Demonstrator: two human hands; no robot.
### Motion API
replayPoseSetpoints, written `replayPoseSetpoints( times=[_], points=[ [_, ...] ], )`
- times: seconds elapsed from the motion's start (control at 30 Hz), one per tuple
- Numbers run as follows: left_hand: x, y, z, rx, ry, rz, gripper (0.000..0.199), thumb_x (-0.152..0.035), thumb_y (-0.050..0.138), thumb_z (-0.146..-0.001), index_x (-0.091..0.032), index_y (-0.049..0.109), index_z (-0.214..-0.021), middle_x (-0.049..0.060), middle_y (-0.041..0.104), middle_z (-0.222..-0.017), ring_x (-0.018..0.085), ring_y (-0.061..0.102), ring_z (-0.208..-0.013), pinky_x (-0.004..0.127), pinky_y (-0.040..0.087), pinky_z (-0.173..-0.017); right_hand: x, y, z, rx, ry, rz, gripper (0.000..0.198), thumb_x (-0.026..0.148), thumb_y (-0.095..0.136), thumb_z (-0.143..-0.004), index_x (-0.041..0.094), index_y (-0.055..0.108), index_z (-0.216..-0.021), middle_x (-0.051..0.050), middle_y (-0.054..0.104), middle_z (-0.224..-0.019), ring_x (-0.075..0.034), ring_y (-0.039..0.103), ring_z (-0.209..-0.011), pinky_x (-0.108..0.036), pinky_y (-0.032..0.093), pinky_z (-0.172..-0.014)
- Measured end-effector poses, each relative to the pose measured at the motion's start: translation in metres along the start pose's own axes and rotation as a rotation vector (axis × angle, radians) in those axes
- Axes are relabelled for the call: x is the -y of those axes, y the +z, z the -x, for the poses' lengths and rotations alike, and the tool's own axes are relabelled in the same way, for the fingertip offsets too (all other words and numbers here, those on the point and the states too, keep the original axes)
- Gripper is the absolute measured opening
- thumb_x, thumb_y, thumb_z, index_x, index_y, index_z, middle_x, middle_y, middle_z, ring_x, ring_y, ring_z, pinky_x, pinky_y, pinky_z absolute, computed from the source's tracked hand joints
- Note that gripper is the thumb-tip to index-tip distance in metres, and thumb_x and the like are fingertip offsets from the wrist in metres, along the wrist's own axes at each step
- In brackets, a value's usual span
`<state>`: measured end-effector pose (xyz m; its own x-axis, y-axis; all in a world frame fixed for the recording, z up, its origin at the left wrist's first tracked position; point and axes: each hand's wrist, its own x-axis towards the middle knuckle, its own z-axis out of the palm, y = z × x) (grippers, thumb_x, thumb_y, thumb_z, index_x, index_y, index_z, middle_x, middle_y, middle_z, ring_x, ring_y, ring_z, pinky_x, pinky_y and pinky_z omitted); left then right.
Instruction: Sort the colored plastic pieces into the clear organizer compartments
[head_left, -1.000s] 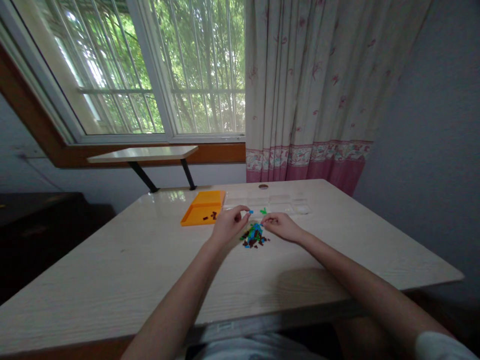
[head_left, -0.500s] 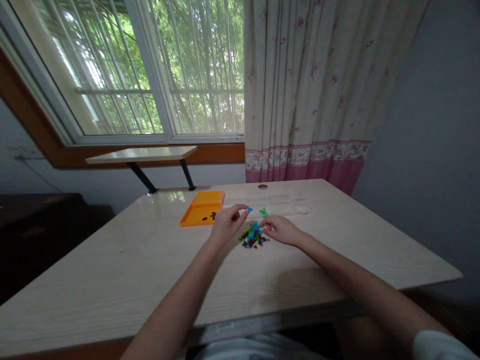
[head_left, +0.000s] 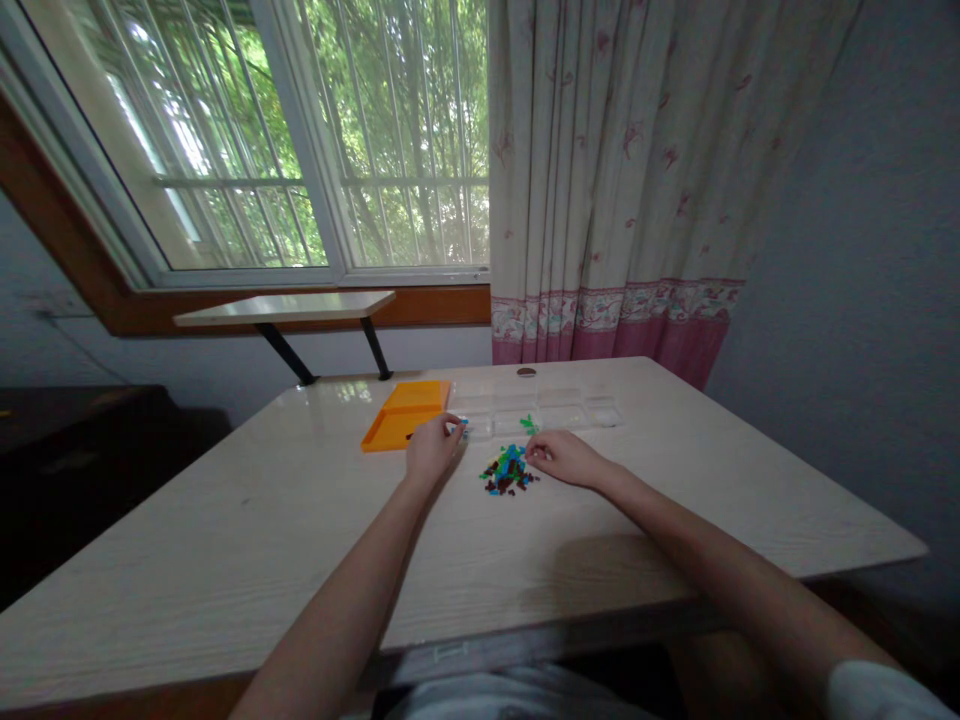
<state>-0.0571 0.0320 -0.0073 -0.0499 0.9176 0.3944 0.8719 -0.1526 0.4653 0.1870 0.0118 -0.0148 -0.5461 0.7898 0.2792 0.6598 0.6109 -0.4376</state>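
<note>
My left hand is over the left end of a clear plastic compartment box, its fingertips pinched together. Small blue pieces show at those fingertips; whether one is in the grip or all lie in the box cannot be made out. Close to the right edge of a pile of small toy bricks, coloured blue, green and dark brown, my right hand is held with curled fingers. What its fingertips hold, if anything, is too small to see. Several green pieces lie in another compartment of the clear box.
An orange open case stands left of the clear box, partly behind my left hand. A small raised shelf is fixed at the table's back left. A round dark disc sits at the back edge of the wooden table.
My left hand has moved left and slightly down, carrying a small blue brick from above the pile to the left compartment. My right hand has shifted only slightly beside the pile.
</note>
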Motion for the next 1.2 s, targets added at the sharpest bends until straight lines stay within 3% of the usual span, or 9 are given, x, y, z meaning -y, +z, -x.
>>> replayPoseSetpoints(
  times=[0.1,0.17,0.3,0.43,0.83,1.2],
  points=[
    [-0.002,-0.002,0.001,0.01,0.019,-0.028,0.033,-0.04,0.045,-0.079,-0.018,0.063,-0.096,0.004,0.06,-0.065,0.016,0.055,-0.062,0.023,0.033,-0.055,0.002,0.0,0.001,0.005,0.004,0.01,0.013,0.023,0.051,-0.079,0.017,0.062,-0.081,-0.002,0.059,-0.07,-0.012,0.052,-0.065,-0.02,0.034,-0.061],
    [-0.009,-0.003,0.004,0.041,0.109,0.015,0.033,-0.039,0.042,-0.081,-0.017,0.063,-0.095,0.002,0.059,-0.062,0.015,0.053,-0.059,0.022,0.033,-0.054,0.004,-0.001,0.001,-0.011,0.012,0.009,0.013,0.025,0.051,-0.081,0.016,0.061,-0.082,-0.002,0.058,-0.071,-0.012,0.051,-0.065,-0.02,0.034,-0.06],
    [-0.029,0.001,0.018,0.23,0.341,0.141,0.029,-0.037,0.044,-0.08,-0.017,0.065,-0.084,-0.001,0.055,-0.054,0.011,0.048,-0.051,0.02,0.031,-0.051,0.01,-0.002,0.001,-0.068,0.009,0.005,0.015,0.029,0.05,-0.082,0.017,0.058,-0.085,-0.003,0.058,-0.075,-0.012,0.051,-0.067,-0.021,0.034,-0.061],
    [-0.044,0.007,0.03,0.357,0.445,0.216,0.027,-0.037,0.048,-0.078,-0.017,0.066,-0.083,-0.002,0.055,-0.052,0.009,0.046,-0.048,0.018,0.029,-0.048,0.014,-0.003,0.002,-0.082,-0.023,0.012,0.017,0.032,0.049,-0.084,0.017,0.058,-0.086,-0.003,0.058,-0.077,-0.012,0.051,-0.07,-0.021,0.034,-0.062],
    [-0.047,0.005,0.031,0.344,0.422,0.295,0.024,-0.032,0.049,-0.077,-0.015,0.065,-0.08,-0.004,0.048,-0.049,0.008,0.041,-0.048,0.017,0.028,-0.047,0.02,-0.006,0.003,-0.113,-0.076,-0.005,0.022,0.036,0.048,-0.084,0.017,0.058,-0.088,-0.003,0.057,-0.077,-0.012,0.05,-0.068,-0.021,0.035,-0.062],
    [-0.044,0.008,0.029,0.306,0.402,0.364,0.028,-0.035,0.047,-0.078,-0.013,0.064,-0.081,-0.004,0.045,-0.05,0.007,0.039,-0.047,0.018,0.026,-0.047,0.016,-0.003,0.002,-0.196,-0.101,-0.05,0.014,0.027,0.053,-0.08,0.017,0.06,-0.084,-0.001,0.056,-0.073,-0.01,0.048,-0.063,-0.02,0.035,-0.059]
  ],
)
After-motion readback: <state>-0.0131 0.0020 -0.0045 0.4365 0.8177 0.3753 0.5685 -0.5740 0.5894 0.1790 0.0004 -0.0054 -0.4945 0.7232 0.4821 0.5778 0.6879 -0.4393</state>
